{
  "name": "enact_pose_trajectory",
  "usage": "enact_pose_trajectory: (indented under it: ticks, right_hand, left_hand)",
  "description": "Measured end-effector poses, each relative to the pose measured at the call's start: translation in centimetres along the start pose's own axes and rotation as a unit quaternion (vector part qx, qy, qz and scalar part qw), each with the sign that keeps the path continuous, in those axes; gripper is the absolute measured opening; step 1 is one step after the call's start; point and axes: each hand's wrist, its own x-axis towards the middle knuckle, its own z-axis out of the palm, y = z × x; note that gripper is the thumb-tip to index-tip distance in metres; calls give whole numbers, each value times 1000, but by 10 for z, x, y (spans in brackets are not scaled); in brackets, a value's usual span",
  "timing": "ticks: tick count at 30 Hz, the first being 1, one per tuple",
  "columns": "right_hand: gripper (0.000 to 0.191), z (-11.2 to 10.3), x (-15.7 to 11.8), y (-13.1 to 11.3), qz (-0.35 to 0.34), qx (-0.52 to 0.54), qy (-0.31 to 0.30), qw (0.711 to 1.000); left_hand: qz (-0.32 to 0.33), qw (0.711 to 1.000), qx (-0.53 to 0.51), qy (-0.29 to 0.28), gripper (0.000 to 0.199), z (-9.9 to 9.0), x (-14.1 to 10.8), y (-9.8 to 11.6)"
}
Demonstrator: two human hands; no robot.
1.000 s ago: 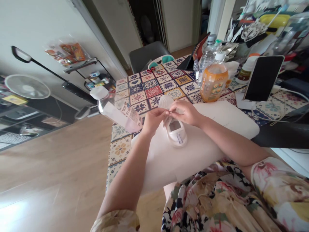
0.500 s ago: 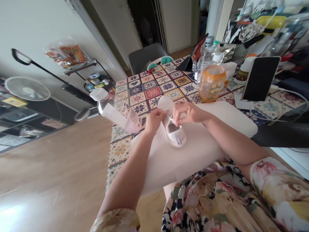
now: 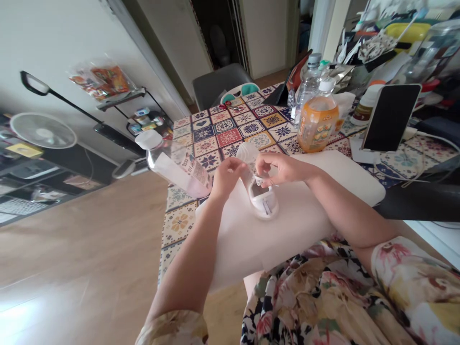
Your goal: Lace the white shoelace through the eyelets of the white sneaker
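Note:
A white shoe (image 3: 266, 207) lies on a pale mat (image 3: 294, 225), its sole end pointing away from me and its opening facing up. My left hand (image 3: 227, 176) is closed in a pinch at the left side of the shoe's upper part; what its fingertips hold is too small to make out. Across from it, my right hand (image 3: 275, 168) pinches a thin white lace (image 3: 259, 180) above the shoe's opening. The hands are close together but apart.
A clear bottle with pink liquid (image 3: 179, 175) leans at the table's left edge. Behind the mat stand an orange bottle (image 3: 316, 125) and a clear bottle (image 3: 308, 86). A phone on a stand (image 3: 391, 117) is at the right, with cables beside it. Red scissors (image 3: 228, 104) lie farther back.
My right hand's fingers have shifted slightly and the white lace at their tips shows a little more. The whole view has moved slightly.

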Motion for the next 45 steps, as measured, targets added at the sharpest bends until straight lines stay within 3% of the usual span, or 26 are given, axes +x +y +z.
enact_pose_trajectory:
  ticks: [2,4,6,8,12,15,18,22,25,27,30,39,45]
  right_hand:
    - [15,-1,0,1,4,-49,-4,999]
    - [10,-2,0,3,-3,-78,-7,997]
    - [8,-2,0,4,-12,-83,0,997]
    - [7,-2,0,4,-8,-65,5,998]
    - [12,-4,-2,1,-1,97,-2,995]
    - [31,-7,-6,-1,-93,295,27,951]
    - [49,-12,-10,0,-147,373,53,915]
    - [44,-13,-7,0,-18,252,54,966]
    - [18,-9,-3,2,75,91,44,992]
    - [8,-6,0,4,74,15,20,997]
    - [12,-3,1,9,39,-38,-3,999]
    - [3,4,3,14,-13,-45,-9,999]
    - [19,3,4,14,14,-57,-22,998]
  left_hand:
    - [36,999,-5,-31,25,-6,0,5]
    - [71,992,4,-104,30,-12,-2,11]
    - [102,978,22,-180,29,-15,-3,18]
    - [119,968,37,-219,27,-17,-4,23]
    - [120,970,53,-205,22,-16,-6,26]
    - [113,974,53,-191,18,-15,-6,26]
    - [98,977,35,-185,16,-13,-6,24]
    - [50,982,-14,-180,17,-7,-8,24]
    - [8,980,-53,-192,14,-3,-11,23]
    - [-6,977,-67,-201,13,-2,-12,21]
    - [-10,974,-82,-211,13,-1,-12,19]
    - [4,968,-98,-232,20,-2,-9,13]
    - [5,964,-125,-237,36,-4,-7,14]
